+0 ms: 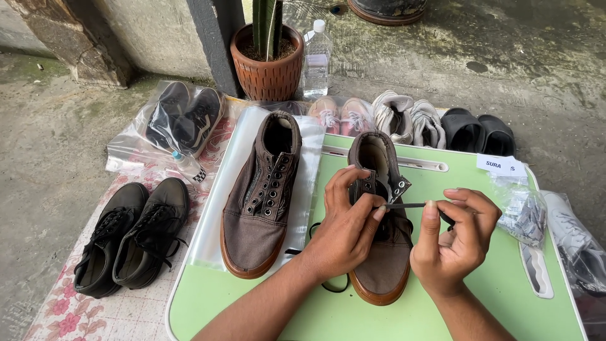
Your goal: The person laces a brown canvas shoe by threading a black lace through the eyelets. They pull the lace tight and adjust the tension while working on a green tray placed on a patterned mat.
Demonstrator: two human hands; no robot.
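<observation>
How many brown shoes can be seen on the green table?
2: one brown shoe without laces lies on a clear bag, left; the other brown shoe is under both hands, centre. None seems hidden.

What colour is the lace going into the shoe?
Black. The lace shows best in the head view, pinched by the right hand.

Left hand [344, 224] curls with its fingers bent downward, right hand [456, 237] pinches thumb to forefinger.
</observation>
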